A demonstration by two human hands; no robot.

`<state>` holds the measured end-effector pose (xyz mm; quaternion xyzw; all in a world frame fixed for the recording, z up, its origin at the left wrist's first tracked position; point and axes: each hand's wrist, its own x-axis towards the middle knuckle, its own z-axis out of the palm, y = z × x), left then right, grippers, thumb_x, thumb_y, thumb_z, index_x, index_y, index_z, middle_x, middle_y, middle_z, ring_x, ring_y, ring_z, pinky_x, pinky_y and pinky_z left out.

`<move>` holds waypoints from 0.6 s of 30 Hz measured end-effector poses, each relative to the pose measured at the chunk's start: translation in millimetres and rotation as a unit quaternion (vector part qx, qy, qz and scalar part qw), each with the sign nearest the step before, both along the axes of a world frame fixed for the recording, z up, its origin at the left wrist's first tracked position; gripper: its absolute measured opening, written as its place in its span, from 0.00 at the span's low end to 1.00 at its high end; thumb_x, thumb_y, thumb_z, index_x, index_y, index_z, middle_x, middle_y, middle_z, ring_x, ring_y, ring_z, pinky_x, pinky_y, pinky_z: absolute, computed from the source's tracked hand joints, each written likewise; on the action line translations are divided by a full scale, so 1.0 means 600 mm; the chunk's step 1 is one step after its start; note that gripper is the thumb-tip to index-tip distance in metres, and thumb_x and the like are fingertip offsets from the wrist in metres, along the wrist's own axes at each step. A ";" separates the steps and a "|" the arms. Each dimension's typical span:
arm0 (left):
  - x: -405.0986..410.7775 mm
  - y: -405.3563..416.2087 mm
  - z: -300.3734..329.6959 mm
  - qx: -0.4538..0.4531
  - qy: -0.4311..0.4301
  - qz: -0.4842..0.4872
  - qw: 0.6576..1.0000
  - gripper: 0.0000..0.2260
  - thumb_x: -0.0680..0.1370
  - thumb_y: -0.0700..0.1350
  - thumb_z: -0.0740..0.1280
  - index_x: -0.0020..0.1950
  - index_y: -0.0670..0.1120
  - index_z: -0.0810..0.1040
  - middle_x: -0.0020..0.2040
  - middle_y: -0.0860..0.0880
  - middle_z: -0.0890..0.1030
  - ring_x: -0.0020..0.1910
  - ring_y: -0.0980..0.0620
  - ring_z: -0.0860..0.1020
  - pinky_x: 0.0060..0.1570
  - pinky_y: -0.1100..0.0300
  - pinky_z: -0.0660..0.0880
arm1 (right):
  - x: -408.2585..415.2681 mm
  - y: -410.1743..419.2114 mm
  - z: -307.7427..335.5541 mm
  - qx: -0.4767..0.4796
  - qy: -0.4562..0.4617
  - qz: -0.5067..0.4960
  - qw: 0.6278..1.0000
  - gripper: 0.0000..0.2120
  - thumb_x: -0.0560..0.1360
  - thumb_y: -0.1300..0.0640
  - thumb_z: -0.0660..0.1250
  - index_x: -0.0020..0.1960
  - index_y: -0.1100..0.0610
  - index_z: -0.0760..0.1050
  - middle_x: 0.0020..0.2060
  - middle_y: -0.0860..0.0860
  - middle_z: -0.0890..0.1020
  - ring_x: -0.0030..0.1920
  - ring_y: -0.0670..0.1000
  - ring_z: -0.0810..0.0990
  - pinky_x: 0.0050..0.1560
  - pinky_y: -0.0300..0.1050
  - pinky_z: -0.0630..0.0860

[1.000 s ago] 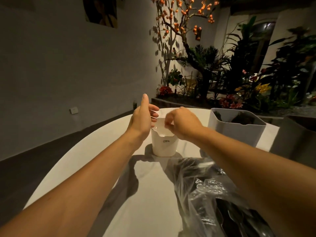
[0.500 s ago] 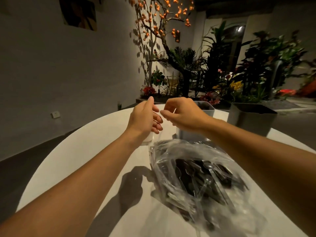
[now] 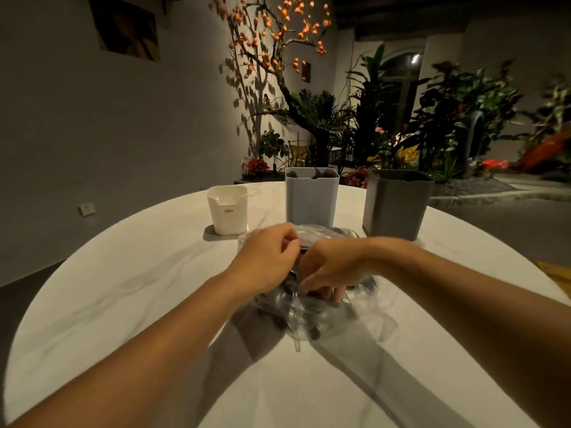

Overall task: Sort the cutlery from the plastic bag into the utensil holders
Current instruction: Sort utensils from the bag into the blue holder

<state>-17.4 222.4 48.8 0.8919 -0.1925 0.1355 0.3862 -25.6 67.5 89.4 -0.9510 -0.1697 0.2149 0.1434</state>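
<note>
Both hands have dropped from the white holder onto the plastic bag, and the camera has swung so that all three holders are in view beyond the bag.

Positions, referenced to the plastic bag: the bag lies on the desk, nearest the person. The white holder stands beyond it to the left. The light grey holder stands directly beyond it, and dark shapes show at its rim. The dark grey holder stands beyond it to the right.

The left hand has its fingers curled, apparently pinching the film at the bag's far edge; blur prevents a firm reading. The right hand is over the bag's mouth with its fingers bent down among the dark cutlery. Whether they clamp a piece cannot be told.

Handling, as judged: the film is thin, soft and slippery. It will collapse and slide unless one hand holds the opening. The cutlery looks like light, stiff plastic, tangled together. Take one piece by its handle and draw it out along its length.

Orientation: the pieces are heaped and blurred. No common long axis or pointing direction can be read.
</note>
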 end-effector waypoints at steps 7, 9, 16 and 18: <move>0.020 -0.020 -0.036 -0.044 -0.041 0.044 0.997 0.09 0.84 0.42 0.57 0.54 0.52 0.76 0.50 0.51 0.80 0.51 0.53 0.79 0.54 0.52 0.79 | 0.011 -0.009 -0.082 -0.123 -0.379 0.013 0.917 0.14 0.78 0.43 0.66 0.58 0.50 0.79 0.46 0.48 0.76 0.44 0.49 0.75 0.47 0.44 0.76; 0.024 -0.019 -0.046 -0.083 -0.050 0.053 0.994 0.10 0.83 0.40 0.57 0.52 0.52 0.76 0.47 0.51 0.81 0.49 0.53 0.80 0.52 0.52 0.80 | 0.009 -0.010 -0.092 -0.082 -0.398 -0.011 0.914 0.13 0.79 0.45 0.65 0.58 0.51 0.77 0.47 0.49 0.74 0.43 0.49 0.73 0.44 0.45 0.76; 0.031 0.000 -0.072 -0.156 -0.052 0.067 0.984 0.10 0.85 0.40 0.57 0.50 0.50 0.76 0.44 0.50 0.80 0.44 0.53 0.79 0.46 0.60 0.79 | 0.002 -0.005 -0.109 0.021 -0.283 0.001 0.959 0.13 0.76 0.36 0.65 0.48 0.46 0.76 0.40 0.44 0.80 0.40 0.45 0.77 0.41 0.44 0.78; 0.032 -0.001 -0.077 -0.109 -0.068 0.078 0.989 0.08 0.84 0.42 0.58 0.51 0.51 0.75 0.45 0.51 0.79 0.46 0.54 0.78 0.46 0.59 0.78 | 0.010 -0.014 -0.112 0.008 -0.333 -0.029 0.942 0.09 0.77 0.43 0.67 0.53 0.46 0.78 0.45 0.45 0.80 0.44 0.47 0.77 0.43 0.45 0.78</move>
